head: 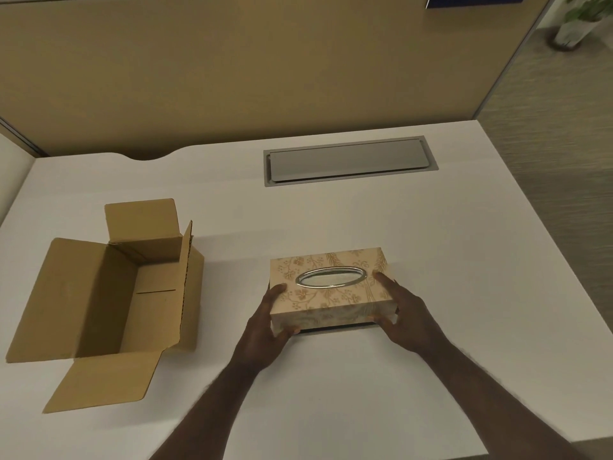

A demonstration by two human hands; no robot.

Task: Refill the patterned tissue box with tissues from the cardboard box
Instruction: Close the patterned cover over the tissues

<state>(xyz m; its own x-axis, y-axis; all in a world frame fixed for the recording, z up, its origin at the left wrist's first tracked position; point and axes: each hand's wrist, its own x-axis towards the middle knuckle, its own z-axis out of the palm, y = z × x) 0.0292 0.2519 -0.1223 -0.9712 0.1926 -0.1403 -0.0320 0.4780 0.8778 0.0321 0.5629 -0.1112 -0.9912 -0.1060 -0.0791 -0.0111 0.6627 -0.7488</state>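
Both hands, left hand (270, 322) and right hand (403, 318), grasping patterned tissue box (331, 287) mid-worktop (431, 260); cardboard box (109, 293) open at left. Risk: patterned cover slipping askew off its base if squeezed unevenly.

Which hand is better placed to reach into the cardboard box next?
The left hand. The open cardboard box lies on its side of the patterned tissue box; the right hand would have to cross over.
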